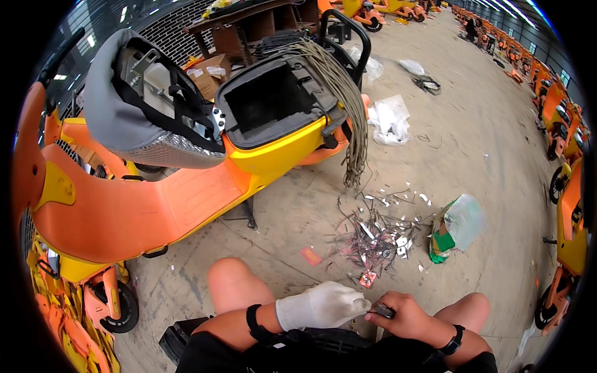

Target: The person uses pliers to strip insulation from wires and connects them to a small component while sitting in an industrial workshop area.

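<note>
At the bottom centre my left hand [320, 304], in a white knit glove, is closed, its fingertips pinched on something I cannot make out. Just to its right my bare right hand [401, 316] grips a small dark metal tool [382, 309], pointed toward the gloved fingertips. Beyond my hands, a yellow and orange scooter [137, 211] stands with its grey-padded seat [99, 93] raised beside an open black compartment [267, 99]. A bundle of long cables [354, 143] is draped over its rear.
Cut wires and white scraps [379, 242] litter the concrete floor, near a green and clear bag [460, 227]. A white plastic bag [388, 121] lies farther back. Parked scooters [566, 205] line the right. A brown metal bench [236, 31] and boxes stand behind the scooter; yellow panels [71, 323] lie lower left.
</note>
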A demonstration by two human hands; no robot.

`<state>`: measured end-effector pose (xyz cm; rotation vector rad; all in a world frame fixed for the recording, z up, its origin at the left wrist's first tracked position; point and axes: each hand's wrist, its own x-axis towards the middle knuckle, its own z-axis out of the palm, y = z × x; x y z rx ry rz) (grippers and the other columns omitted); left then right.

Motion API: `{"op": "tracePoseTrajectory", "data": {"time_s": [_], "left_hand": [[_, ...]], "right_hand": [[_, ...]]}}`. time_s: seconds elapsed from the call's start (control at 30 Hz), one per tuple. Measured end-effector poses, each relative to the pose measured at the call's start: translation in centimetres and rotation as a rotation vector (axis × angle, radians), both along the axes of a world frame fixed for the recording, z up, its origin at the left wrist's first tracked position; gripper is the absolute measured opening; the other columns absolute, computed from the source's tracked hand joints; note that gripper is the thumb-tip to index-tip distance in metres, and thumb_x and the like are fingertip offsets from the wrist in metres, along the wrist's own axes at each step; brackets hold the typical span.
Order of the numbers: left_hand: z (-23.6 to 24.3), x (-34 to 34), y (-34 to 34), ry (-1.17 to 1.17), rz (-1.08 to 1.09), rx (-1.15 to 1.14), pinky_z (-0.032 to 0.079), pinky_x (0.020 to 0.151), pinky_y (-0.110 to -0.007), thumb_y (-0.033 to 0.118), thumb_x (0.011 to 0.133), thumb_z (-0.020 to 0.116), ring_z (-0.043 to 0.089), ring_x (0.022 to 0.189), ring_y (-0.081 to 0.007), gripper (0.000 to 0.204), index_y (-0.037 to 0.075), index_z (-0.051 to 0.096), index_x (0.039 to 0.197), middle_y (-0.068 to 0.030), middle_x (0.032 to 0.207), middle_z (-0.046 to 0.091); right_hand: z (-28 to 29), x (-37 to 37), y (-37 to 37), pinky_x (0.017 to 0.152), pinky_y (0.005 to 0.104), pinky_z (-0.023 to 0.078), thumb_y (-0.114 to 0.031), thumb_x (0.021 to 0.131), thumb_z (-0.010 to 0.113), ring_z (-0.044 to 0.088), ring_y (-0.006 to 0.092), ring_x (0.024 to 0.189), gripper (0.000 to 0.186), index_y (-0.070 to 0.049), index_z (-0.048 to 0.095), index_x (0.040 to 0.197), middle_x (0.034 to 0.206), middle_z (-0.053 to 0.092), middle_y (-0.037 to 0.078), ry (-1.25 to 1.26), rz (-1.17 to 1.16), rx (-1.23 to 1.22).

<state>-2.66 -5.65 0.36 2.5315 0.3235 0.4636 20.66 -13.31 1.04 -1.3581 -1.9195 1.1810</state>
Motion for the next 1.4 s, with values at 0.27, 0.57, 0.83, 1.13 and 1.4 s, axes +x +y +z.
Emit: {"op": "tracePoseTrajectory", "data": {"time_s": [0.27,0.57,0.83,1.13,1.4], "left_hand": [[-0.1,0.4,1.1,-0.139,-0.055,0.004,0.052,0.061,-0.037,0.013,0.087,0.063,0.063,0.069,-0.0259,0.016,0.009,0.063,0.103,-0.0053,0.079,0.058],[1.0,0.5,1.1,-0.213,-0.079,0.043,0.05,0.058,-0.035,0.01,0.078,0.071,0.062,0.067,-0.0236,0.029,0.011,0.065,0.107,-0.003,0.078,0.06],[0.4,0.8,0.9,-0.125,-0.018,0.029,0.049,0.058,-0.036,0.013,0.082,0.072,0.062,0.069,-0.0231,0.019,0.011,0.062,0.097,-0.0033,0.077,0.061],[2.1,0.8,-0.6,-0.207,-0.116,-0.149,0.046,0.05,-0.038,0.015,0.085,0.072,0.059,0.054,-0.0265,0.012,0.011,0.063,0.092,-0.0032,0.062,0.057],[2.1,0.6,-0.5,-0.208,-0.107,-0.149,0.041,0.046,-0.035,0.018,0.081,0.07,0.055,0.049,-0.0211,0.007,0.016,0.065,0.084,-0.0008,0.06,0.051]], "right_hand": [[0.9,0.8,0.6,0.063,0.0338,0.05,-0.021,0.091,0.074,0.064,0.02,0.071,0.021,0.0,0.07,0.09,0.079,0.068,0.01,0.047,0.049,-0.333],[0.0,1.8,0.8,0.08,0.0267,0.05,-0.021,0.102,0.062,0.064,0.0117,0.084,0.023,0.001,0.068,0.103,0.093,0.07,0.005,0.577,0.077,-0.982],[-1.7,1.3,0.1,0.057,0.0248,0.044,-0.028,0.096,0.072,0.054,0.0044,0.065,0.026,-0.003,0.07,0.094,0.07,0.062,-0.003,0.292,-0.038,-0.554],[1.0,1.8,0.1,0.06,0.0276,0.046,-0.023,0.097,0.068,0.057,0.0093,0.065,0.023,0.0,0.069,0.093,0.069,0.063,0.004,0.209,0.318,-0.387],[0.8,2.0,0.4,0.066,0.0316,0.047,-0.022,0.1,0.064,0.059,0.0163,0.071,0.023,0.001,0.066,0.099,0.077,0.065,0.008,0.355,0.417,-0.502]]}}
